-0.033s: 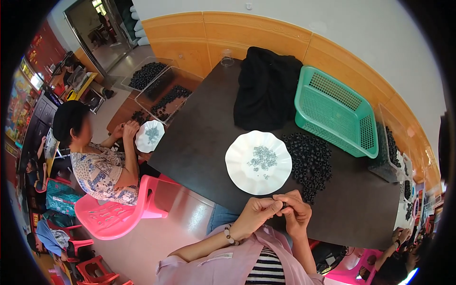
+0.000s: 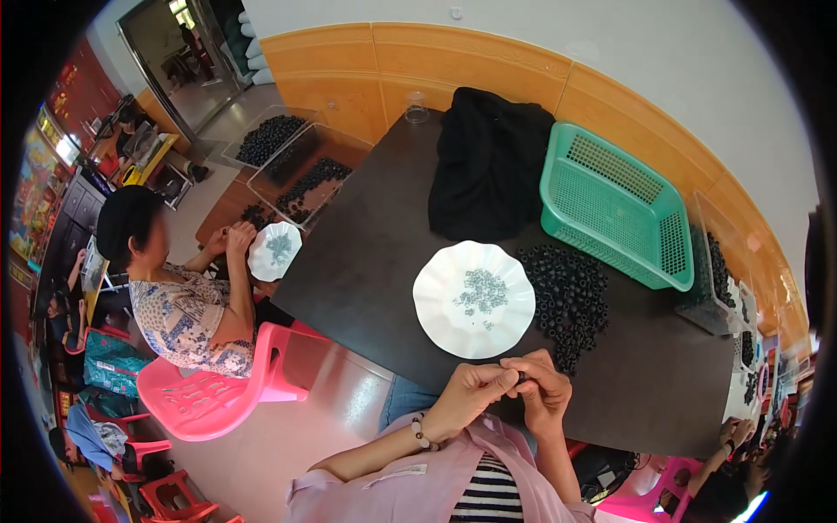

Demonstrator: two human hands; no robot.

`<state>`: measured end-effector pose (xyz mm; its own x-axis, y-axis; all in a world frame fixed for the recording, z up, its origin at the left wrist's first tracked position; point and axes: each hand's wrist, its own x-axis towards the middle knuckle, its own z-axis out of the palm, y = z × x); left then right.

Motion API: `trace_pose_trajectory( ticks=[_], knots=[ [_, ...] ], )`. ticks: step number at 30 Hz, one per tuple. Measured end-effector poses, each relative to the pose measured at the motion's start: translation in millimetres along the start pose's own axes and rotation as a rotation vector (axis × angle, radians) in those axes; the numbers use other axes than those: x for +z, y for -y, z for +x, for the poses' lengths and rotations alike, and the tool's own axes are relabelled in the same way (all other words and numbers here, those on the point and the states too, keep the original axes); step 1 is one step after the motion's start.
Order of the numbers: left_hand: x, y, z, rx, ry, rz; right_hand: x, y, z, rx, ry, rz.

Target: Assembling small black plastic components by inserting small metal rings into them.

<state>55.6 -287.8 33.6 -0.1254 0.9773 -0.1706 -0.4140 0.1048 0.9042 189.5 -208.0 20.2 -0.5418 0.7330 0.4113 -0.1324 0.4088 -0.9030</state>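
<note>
Black and tiny, a ring part (image 2: 520, 376) sits pinched between the fingertips of the left hand (image 2: 471, 392) and right hand (image 2: 542, 392), at the near edge of the dark table (image 2: 366, 261). Just beyond lie a white scalloped plate (image 2: 473, 300) of small grey pieces and a heap of black rings (image 2: 571, 296).

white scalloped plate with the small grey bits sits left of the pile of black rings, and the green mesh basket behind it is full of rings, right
Not quite. In the head view the green plastic mesh basket is empty. The white scalloped plate of small grey pieces does sit left of the pile of black rings.
</note>
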Motion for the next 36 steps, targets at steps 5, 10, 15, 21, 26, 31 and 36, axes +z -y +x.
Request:
trace_pose_trajectory(
  ticks=[5, 10, 15, 21, 26, 31, 36],
  knots=[
    [3, -3, 0, -0.011, 0.001, -0.016, 1, -1, -1, -0.014, -0.031, 0.018],
    [-2, 5, 0, -0.080, 0.022, -0.055, 3, -3, -5, -0.003, -0.040, 0.045],
    [-6, 12, 1, -0.180, 0.030, -0.135, 3, -5, -7, -0.004, -0.054, 0.060],
    [-5, 13, 1, -0.207, 0.035, -0.169, 2, -4, -8, 0.012, -0.055, 0.058],
    [-4, 16, 2, -0.210, 0.032, -0.140, 2, -10, -11, 0.002, -0.072, 0.041],
    [-3, 17, 2, -0.214, 0.019, -0.169, 1, -10, -11, 0.026, -0.061, 0.072],
    [-4, 23, 6, -0.264, -0.013, -0.330, 2, -12, -15, 0.122, -0.059, 0.129]
  ],
)
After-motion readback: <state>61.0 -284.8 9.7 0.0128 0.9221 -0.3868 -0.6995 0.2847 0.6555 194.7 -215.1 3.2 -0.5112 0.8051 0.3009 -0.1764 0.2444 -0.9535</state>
